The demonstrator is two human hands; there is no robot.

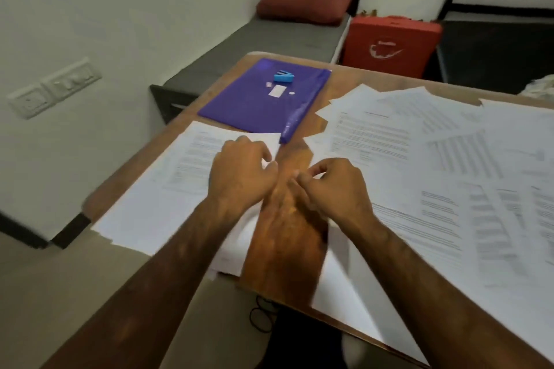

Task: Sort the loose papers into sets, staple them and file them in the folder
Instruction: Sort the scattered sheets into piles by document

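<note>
Papers [449,144] cover wooden table [287,234]; left hand [242,171] grips stack [168,189], right hand [329,186] curled, hold unclear.

The brown wooden table [287,219] has a smooth, varnished top that gleams at 6 o'clock. White printed paper sheets [434,159] at 3 o'clock look thin and matt, as does the white paper stack [180,177] at 9 o'clock. At 12 o'clock the flat purple plastic folder [254,108] is glossy, and the small blue stapler [283,77] on it looks like smooth plastic.

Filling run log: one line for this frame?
sorting | left hand on left stack edge, grip unclear | right hand curled, empty | stapler on folder
</note>
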